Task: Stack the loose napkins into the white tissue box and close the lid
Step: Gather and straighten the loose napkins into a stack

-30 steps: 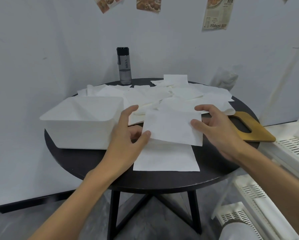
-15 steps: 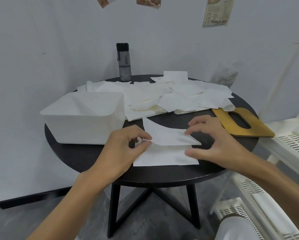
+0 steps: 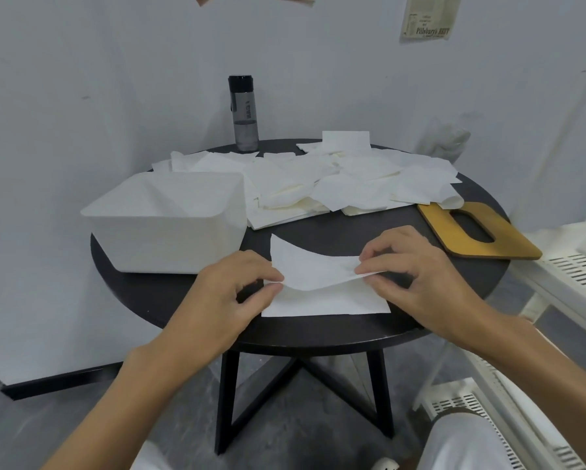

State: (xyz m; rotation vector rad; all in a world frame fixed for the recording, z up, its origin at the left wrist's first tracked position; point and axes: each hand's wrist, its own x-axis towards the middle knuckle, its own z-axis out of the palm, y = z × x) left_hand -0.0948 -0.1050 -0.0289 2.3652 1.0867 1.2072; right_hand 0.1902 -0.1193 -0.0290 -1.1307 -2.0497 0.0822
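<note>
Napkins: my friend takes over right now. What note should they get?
Left hand and right hand each pinch an end of one napkin, over a flat napkin.
Box stands open at the left; lid lies off, at the right.
Pile lies loose at the back of the table.
Done: no napkins seen in the box.
Left: stack them all, fill the box, close the lid.
</note>
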